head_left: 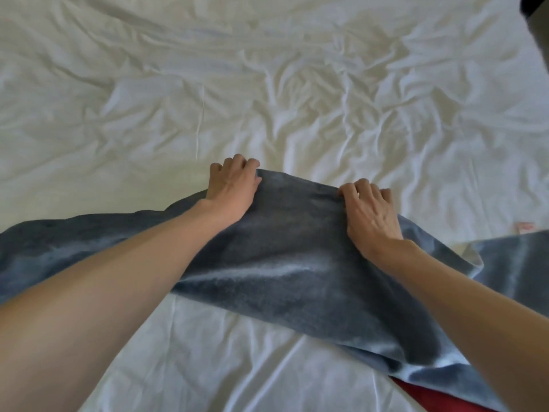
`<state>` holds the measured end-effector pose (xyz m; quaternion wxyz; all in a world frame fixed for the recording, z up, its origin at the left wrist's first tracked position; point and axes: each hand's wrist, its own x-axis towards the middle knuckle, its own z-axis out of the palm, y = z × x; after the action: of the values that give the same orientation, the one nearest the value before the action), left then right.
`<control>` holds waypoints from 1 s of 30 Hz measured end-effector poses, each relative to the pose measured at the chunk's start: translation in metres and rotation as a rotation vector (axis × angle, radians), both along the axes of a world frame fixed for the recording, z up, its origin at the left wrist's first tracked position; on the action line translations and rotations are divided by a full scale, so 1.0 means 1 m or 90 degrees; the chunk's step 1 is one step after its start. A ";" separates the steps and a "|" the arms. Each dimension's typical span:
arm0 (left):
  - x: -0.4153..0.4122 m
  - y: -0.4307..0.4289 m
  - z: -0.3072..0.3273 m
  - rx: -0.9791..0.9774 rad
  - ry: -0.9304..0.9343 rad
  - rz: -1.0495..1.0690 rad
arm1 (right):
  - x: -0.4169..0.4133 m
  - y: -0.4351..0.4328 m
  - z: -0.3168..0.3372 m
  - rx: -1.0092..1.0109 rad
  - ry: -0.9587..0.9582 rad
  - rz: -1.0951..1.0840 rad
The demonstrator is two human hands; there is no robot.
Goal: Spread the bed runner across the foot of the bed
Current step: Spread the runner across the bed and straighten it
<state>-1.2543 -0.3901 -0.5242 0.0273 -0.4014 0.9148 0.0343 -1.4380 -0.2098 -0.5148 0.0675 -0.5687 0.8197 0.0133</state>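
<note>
runner: soft grey-blue plush cloth bed runner (297, 263), matt nap with faint sheen
sheet: smooth, creased thin white cotton bed sheet (267, 84)

L forearm (104, 278) & R forearm (463, 310) bare, stretched fwd from near side, converging. L grip (233, 185) & R grip (371, 212) palm-down, fingers curled, each pinching far edge of bed runner (282, 251). R grip sits slightly nearer.

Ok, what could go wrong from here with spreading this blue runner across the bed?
The left hand and right hand grip the grey-blue plush bed runner close together at its far edge, so pulling may leave its ends bunched or skewed. Its right end is folded over. Dragging it could deepen creases in the wrinkled white bed sheet underneath.
</note>
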 end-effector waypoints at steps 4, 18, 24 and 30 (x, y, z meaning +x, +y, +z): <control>0.004 0.010 -0.006 -0.006 0.013 -0.026 | 0.003 0.003 -0.010 0.006 -0.020 -0.006; 0.022 0.097 0.023 0.025 0.146 -0.169 | 0.052 0.071 0.016 -0.090 -0.042 0.001; 0.023 0.162 0.021 0.053 0.186 -0.227 | 0.066 0.131 0.011 -0.121 -0.048 -0.024; 0.029 0.219 0.008 0.068 0.199 -0.266 | 0.076 0.196 0.002 -0.176 -0.041 -0.011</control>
<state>-1.2250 -0.1714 -0.5158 -0.0865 -0.1918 0.9679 0.1376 -1.3620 -0.0140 -0.5133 0.0148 -0.5653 0.8162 -0.1183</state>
